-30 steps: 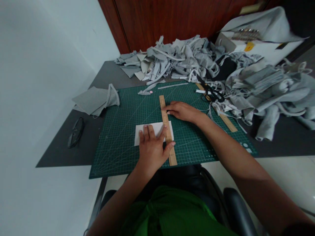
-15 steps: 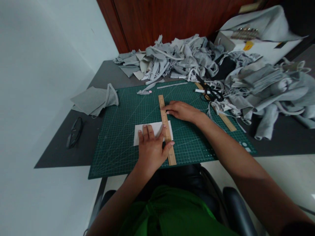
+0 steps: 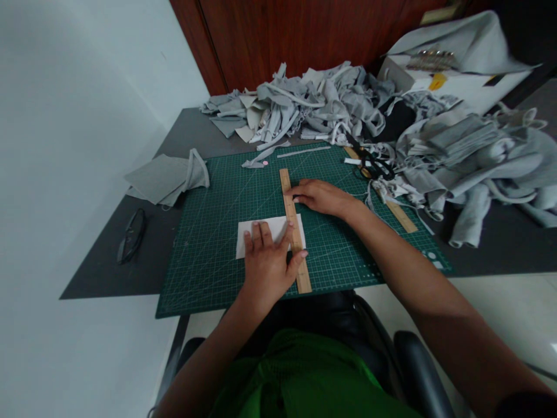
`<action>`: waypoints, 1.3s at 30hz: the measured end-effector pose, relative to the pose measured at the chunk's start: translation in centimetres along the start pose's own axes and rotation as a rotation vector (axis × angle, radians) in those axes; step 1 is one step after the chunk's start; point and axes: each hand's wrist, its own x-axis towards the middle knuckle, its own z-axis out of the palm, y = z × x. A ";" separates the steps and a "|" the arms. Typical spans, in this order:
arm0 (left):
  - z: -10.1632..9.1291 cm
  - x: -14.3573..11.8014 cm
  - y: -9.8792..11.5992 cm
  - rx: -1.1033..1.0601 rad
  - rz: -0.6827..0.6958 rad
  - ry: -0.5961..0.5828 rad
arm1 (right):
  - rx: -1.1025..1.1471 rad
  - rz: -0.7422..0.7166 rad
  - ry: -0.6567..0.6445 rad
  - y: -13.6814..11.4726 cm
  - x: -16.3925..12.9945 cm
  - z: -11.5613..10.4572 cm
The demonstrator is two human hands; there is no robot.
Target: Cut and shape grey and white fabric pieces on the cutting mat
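A wooden ruler (image 3: 288, 204) lies lengthwise on a green cutting mat (image 3: 209, 232), crossing the right part of a white rectangular piece (image 3: 241, 239) that could be fabric or paper. My left hand (image 3: 266, 258) is spread flat, several fingers pressing the white piece, while its index finger and thumb rest on the ruler. Farther up the ruler, my right hand (image 3: 319, 196) has its index finger on top and its thumb at the right edge, holding it. A small dark spot shows between that thumb and finger; I cannot make out what it is.
Grey fabric scraps (image 3: 300, 104) are heaped along the back, with more fabric (image 3: 487, 157) at right. Black scissors (image 3: 374, 165) lie near a second wooden ruler (image 3: 402, 216). Glasses (image 3: 131, 235) and grey fabric pieces (image 3: 161, 177) lie left. A white box (image 3: 474, 87) stands back right.
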 end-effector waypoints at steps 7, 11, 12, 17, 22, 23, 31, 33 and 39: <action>-0.1 0.0 0.0 0.009 0.001 -0.001 | 0.003 -0.016 0.000 -0.1 0.0 -0.1; -0.1 0.0 0.0 0.009 -0.008 0.001 | 0.006 -0.006 0.008 -0.2 0.0 -0.1; -0.2 0.0 0.0 0.008 -0.011 0.001 | 0.011 -0.007 0.011 -0.2 0.0 -0.1; -0.1 -0.1 0.1 -0.014 -0.005 -0.002 | 0.013 -0.004 0.009 -0.2 0.0 -0.1; -0.1 -0.2 0.1 -0.048 0.014 -0.023 | 0.019 0.000 0.003 -0.2 0.0 -0.1; -0.1 -0.2 0.1 -0.051 0.014 -0.025 | 0.026 -0.001 0.004 -0.2 -0.1 0.0; 0.0 -0.3 0.0 -0.052 0.018 -0.012 | 0.245 0.100 0.079 -0.2 -0.2 -0.8; 0.1 -0.3 0.0 -0.051 0.021 -0.009 | 0.375 0.172 0.028 -0.4 -0.3 -1.4; 0.2 -0.4 0.0 -0.072 0.020 -0.010 | 0.815 0.277 -0.164 -1.4 -0.7 -2.4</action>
